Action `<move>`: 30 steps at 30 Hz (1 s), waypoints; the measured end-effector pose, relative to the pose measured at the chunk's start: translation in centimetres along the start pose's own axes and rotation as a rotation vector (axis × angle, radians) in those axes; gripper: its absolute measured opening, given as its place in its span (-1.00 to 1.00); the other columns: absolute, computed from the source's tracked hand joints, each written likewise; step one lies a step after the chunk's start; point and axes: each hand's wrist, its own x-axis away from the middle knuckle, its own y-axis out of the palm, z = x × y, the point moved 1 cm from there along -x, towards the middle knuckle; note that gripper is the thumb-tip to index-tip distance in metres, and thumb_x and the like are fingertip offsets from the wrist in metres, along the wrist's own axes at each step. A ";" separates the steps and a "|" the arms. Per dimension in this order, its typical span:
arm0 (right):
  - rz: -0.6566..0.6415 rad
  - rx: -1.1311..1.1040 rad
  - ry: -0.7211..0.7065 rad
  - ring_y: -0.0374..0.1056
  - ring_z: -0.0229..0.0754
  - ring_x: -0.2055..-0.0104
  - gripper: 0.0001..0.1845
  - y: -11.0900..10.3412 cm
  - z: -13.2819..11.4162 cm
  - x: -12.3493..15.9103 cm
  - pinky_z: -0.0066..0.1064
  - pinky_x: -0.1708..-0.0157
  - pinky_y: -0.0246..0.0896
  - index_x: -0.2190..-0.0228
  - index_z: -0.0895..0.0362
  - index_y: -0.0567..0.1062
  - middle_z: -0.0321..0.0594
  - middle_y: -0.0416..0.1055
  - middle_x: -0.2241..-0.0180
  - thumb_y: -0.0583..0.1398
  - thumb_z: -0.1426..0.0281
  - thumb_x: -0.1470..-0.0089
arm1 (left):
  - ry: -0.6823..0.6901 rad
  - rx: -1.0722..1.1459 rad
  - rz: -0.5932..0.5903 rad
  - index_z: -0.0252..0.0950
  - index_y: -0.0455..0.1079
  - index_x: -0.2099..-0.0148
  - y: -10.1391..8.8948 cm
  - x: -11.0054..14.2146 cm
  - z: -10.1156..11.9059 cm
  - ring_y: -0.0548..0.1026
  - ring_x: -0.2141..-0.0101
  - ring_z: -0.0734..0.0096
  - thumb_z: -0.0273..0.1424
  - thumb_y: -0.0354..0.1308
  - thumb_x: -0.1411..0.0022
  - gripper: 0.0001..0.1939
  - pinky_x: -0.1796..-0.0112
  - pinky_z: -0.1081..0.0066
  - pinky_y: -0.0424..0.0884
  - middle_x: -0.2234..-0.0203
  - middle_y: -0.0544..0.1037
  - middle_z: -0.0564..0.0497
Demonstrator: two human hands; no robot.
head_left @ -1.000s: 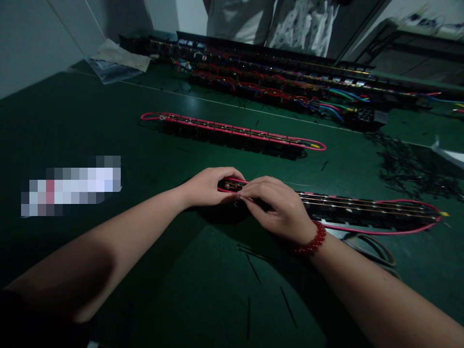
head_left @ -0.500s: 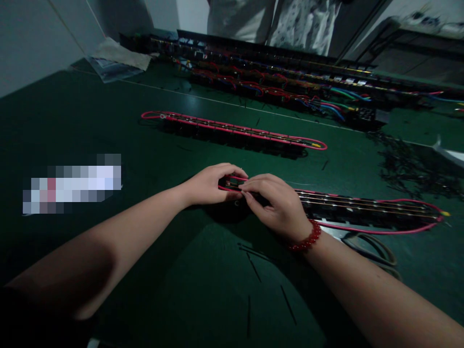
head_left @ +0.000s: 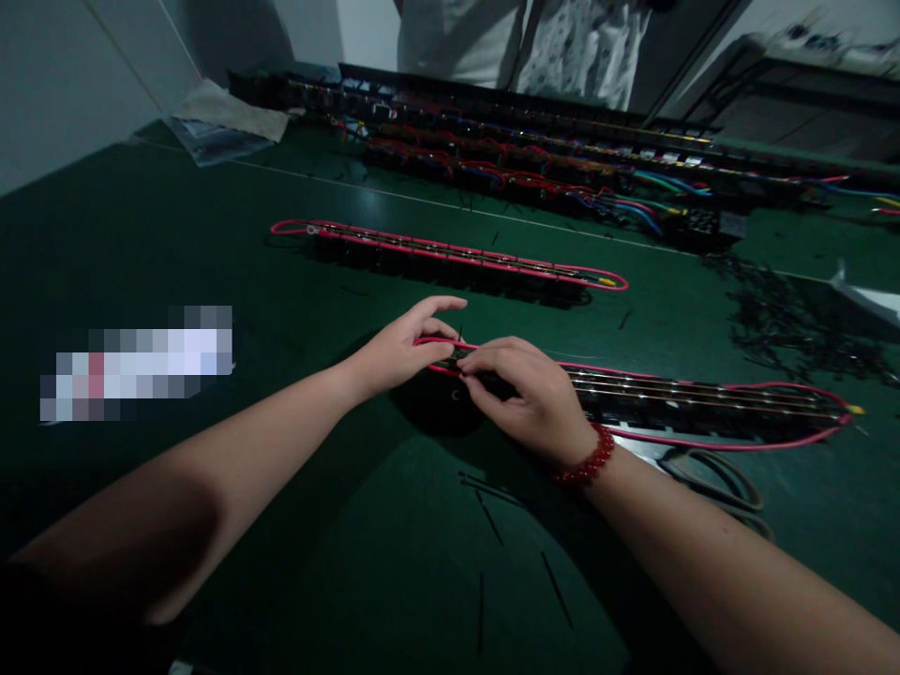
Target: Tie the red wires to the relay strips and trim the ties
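A long black socket strip [head_left: 703,398] with metal rails and a pink wire looped round it lies across the green table [head_left: 141,244] in front of me. Both my hands meet at its left end. My left hand [head_left: 404,349] grips that end, thumb and lower fingers on the pink wire, index finger stretched out above it. My right hand [head_left: 527,394], with a red bead bracelet on the wrist, pinches the strip's near edge just to the right of the left hand.
A second strip with a pink wire [head_left: 450,255] lies further back. Rows of wired strips [head_left: 534,169] fill the far side, with a person's torso [head_left: 520,42] behind them. Black cable-tie offcuts [head_left: 794,319] litter the right; a few lie by my arms. A cloth bundle [head_left: 217,117] sits far left.
My left hand has loosened: its index finger lifted and stretched out above the strip's end. My right hand slid slightly lower along the near edge. The strip stayed put.
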 end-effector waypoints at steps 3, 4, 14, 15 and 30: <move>0.011 0.011 0.016 0.46 -0.13 0.25 -0.92 -0.1 -0.1 -0.2 -0.27 0.21 0.39 0.29 0.08 0.49 -0.19 0.55 0.33 0.20 0.48 -0.16 | -0.082 0.004 0.096 -0.33 0.24 -0.21 0.3 -0.3 -0.3 0.57 0.19 0.34 -0.39 0.14 -0.23 -0.50 0.06 0.29 0.43 0.30 0.60 -0.02; 0.017 0.014 0.029 0.46 -0.14 0.26 -0.93 -0.2 -0.1 -0.3 -0.28 0.22 0.39 0.30 0.08 0.49 -0.19 0.55 0.34 0.20 0.48 -0.17 | -0.105 -0.002 0.124 -0.32 0.30 -0.15 0.4 -0.4 -0.4 0.58 0.22 0.33 -0.37 0.15 -0.23 -0.56 0.10 0.30 0.44 0.33 0.61 -0.01; 0.060 0.047 0.152 0.42 -0.14 0.25 -0.98 -0.4 -0.1 -1.1 -0.29 0.24 0.32 0.34 0.11 0.48 -0.18 0.54 0.33 0.23 0.46 -0.15 | -0.166 0.048 0.249 -0.34 0.47 0.24 1.0 -0.4 -0.3 0.55 0.41 0.44 -0.44 0.25 -0.15 -0.89 0.34 0.44 0.38 0.48 0.60 0.04; 0.064 0.050 0.162 0.41 -0.14 0.25 -0.97 -0.3 -0.1 -1.2 -0.28 0.24 0.31 0.35 0.11 0.48 -0.19 0.53 0.34 0.24 0.46 -0.14 | -0.159 0.041 0.257 -0.34 0.47 0.26 1.0 -0.4 -0.3 0.54 0.42 0.45 -0.45 0.25 -0.14 -0.91 0.36 0.46 0.37 0.49 0.59 0.05; 0.077 0.020 0.410 0.43 -0.14 0.27 -0.98 0.2 0.4 -1.4 -0.32 0.32 0.28 0.38 0.12 0.58 -0.24 0.55 0.40 0.31 0.46 -0.05 | 0.088 -0.214 0.260 -0.30 0.50 0.28 1.3 0.2 0.4 0.53 0.29 0.42 -0.50 0.16 -0.12 -0.89 0.21 0.41 0.44 0.36 0.58 0.05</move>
